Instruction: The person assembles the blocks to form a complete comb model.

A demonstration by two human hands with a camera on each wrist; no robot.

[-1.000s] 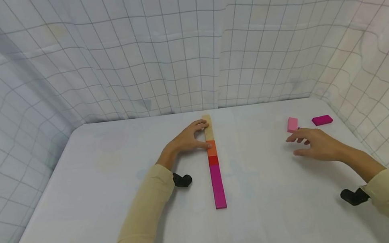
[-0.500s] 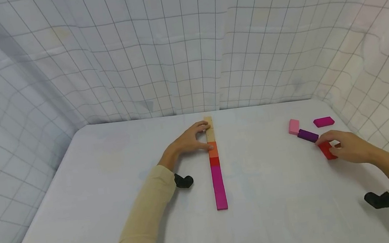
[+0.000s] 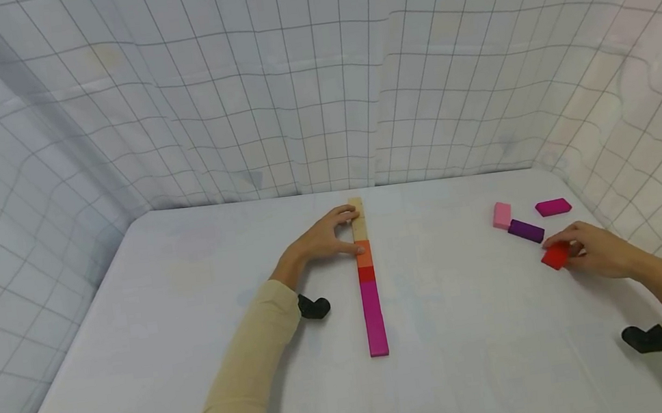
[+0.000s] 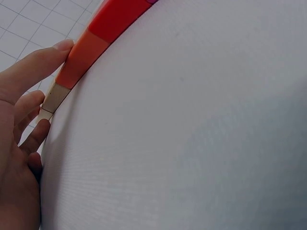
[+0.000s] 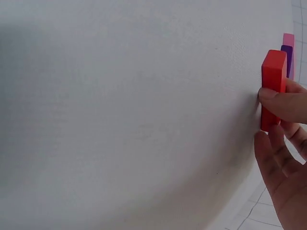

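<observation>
Pinching one red block (image 3: 555, 256), the right grip (image 3: 600, 250) is near three loose blocks (image 3: 526, 231).

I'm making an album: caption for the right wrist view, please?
A right hand pinches a red block, with a purple block and a pink block behind it.

Hand (image 5: 290, 178) pinching red block (image 5: 272, 74), white surface (image 5: 144, 105)
</observation>
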